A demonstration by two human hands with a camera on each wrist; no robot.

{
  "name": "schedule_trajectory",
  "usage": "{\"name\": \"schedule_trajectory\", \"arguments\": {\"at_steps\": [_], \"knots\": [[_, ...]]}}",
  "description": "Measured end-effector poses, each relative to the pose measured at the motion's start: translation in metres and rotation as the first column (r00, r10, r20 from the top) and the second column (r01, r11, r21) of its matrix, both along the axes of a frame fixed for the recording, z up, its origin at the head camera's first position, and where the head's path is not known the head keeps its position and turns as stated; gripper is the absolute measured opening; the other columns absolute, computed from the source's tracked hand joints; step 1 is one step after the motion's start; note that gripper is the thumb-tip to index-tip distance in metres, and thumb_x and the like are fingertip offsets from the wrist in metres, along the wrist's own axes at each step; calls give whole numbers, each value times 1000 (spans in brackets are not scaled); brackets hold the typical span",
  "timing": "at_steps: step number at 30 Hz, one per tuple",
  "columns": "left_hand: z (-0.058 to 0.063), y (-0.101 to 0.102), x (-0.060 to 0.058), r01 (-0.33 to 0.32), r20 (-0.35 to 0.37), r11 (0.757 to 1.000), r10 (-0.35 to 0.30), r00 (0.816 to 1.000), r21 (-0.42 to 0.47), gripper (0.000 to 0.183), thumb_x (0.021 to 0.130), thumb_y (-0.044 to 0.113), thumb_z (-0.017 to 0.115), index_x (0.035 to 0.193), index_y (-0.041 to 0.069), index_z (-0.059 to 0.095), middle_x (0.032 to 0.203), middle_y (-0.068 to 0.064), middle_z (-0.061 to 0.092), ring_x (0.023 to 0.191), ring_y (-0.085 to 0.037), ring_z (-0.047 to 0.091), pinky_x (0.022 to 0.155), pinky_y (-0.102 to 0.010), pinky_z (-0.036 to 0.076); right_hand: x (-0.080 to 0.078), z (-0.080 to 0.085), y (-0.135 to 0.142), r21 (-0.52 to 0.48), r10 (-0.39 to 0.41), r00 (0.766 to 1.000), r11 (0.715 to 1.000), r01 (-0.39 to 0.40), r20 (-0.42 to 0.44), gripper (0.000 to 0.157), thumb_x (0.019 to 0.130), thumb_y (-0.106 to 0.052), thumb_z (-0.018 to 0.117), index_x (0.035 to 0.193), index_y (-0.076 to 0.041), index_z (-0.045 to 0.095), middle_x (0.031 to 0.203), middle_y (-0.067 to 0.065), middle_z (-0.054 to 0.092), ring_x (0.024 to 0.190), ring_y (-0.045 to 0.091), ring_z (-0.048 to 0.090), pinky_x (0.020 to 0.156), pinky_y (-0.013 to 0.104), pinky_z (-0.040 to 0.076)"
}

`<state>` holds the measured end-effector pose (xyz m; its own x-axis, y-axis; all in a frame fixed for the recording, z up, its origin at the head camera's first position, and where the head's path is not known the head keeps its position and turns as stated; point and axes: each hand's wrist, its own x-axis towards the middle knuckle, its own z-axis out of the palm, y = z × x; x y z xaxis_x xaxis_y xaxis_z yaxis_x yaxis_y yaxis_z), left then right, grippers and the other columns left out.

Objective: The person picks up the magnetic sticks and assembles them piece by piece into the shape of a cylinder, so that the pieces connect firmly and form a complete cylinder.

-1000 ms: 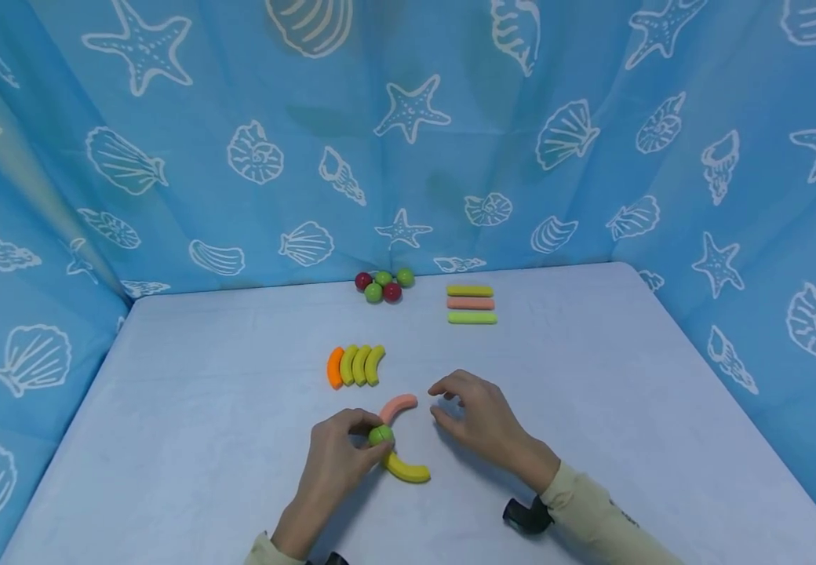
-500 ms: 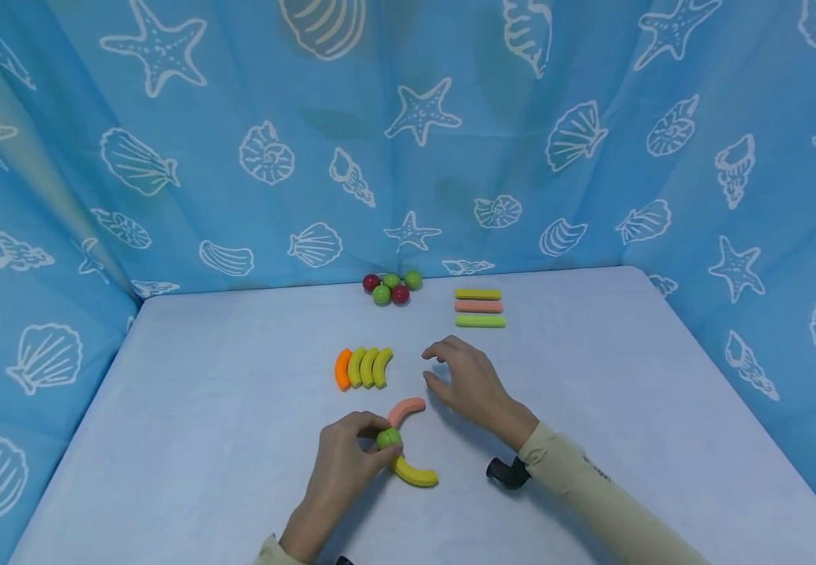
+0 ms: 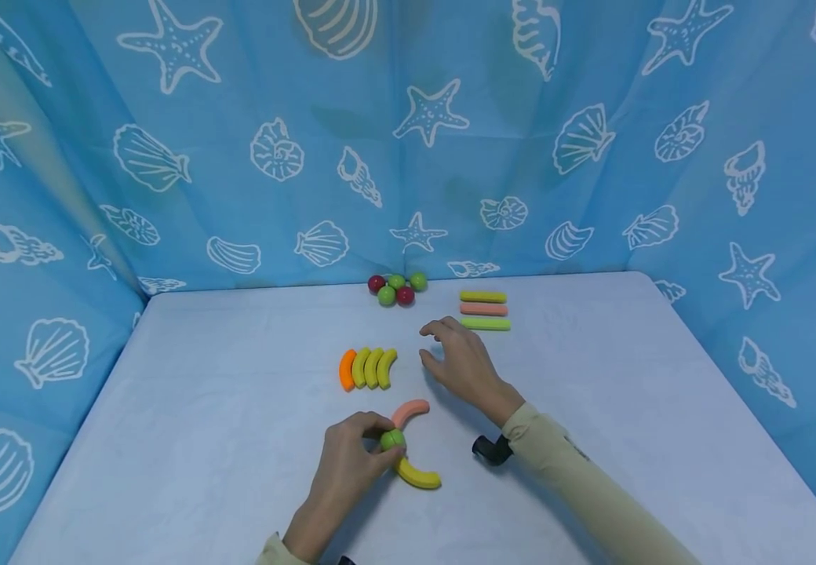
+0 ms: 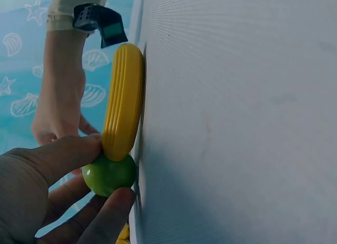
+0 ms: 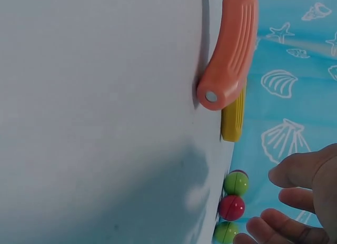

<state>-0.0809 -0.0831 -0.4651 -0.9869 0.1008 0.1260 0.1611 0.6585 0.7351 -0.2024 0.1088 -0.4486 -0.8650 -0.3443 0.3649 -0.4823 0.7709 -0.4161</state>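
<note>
My left hand (image 3: 355, 463) pinches a green ball (image 3: 393, 440) between thumb and fingers. A curved yellow stick (image 3: 418, 475) touches the ball on its near side. On the far side a curved pink stick (image 3: 410, 410) meets it, the joint partly behind my fingers. In the right wrist view the pink stick (image 5: 231, 54) shows a round metal disc in its free end. My right hand (image 3: 464, 365) hovers over the white table beyond the pink stick, fingers loosely bent, nothing between them. It is nearest to the straight light-green stick (image 3: 486, 323).
A row of curved sticks, one orange (image 3: 347, 370) and several yellow (image 3: 373, 369), lies left of my right hand. Red and green balls (image 3: 405, 296) sit at the back edge. Straight yellow (image 3: 482, 297) and pink (image 3: 483, 309) sticks lie beside the light-green one. A blue curtain (image 3: 351, 157) stands behind.
My right hand has moved away from the pink stick, forward towards the straight sticks. The left hand keeps its pinch on the green ball. The head view has shifted slightly.
</note>
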Motion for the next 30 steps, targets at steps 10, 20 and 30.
{"name": "schedule_trajectory", "arguments": {"at_steps": [10,20,30], "knots": [[2,-1,-1,1,4,1000,-1,1000,-7,27,73,15,90,95,12,75,89,7,70,82,-7,64,76,-32,56,-16,2,-7,-33,-48,997,998,50,63,33,86,-14,79,116,-5,69,110,13,66,96,26,64,79,35,57],[2,-1,-2,0,1,1000,0,1000,-3,27,73,15,90,95,13,75,89,7,70,82,-8,64,76,-32,56,-33,-3,-17,-35,-88,993,995,91,77,31,87,-14,77,116,-5,68,110,12,65,96,23,63,80,36,56],[2,-1,-2,3,-5,1000,-3,1000,2,27,73,15,90,95,12,75,88,7,70,81,-7,64,76,-32,56,-49,-1,-24,-44,-131,983,990,137,128,35,89,-16,76,121,-6,66,112,13,65,97,23,62,82,35,55]]}}
